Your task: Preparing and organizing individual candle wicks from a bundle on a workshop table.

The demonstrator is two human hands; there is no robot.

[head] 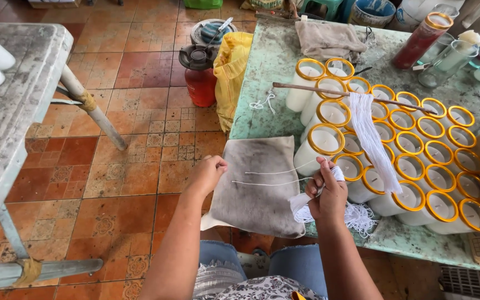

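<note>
The left hand [208, 173] pinches the ends of thin white cotton wick strings [268, 176], pulled from the bundle clenched in the right hand [329, 197], over the grey cloth [256, 194] at the worktop's [262, 72] six o'clock edge. Best kept taut and level, drawn singly towards nine o'clock.

The left hand [208, 173] pinches one end of a white wick string [268, 176], drawn taut across a grey cloth [256, 200] to the right hand [326, 195] — whose grip also closes on a bundle of wicks [312, 206]. Beside them, gold-rimmed glass candles [418, 161] crowd the green desk [273, 61] — a stick [318, 89] lies across them.
</note>
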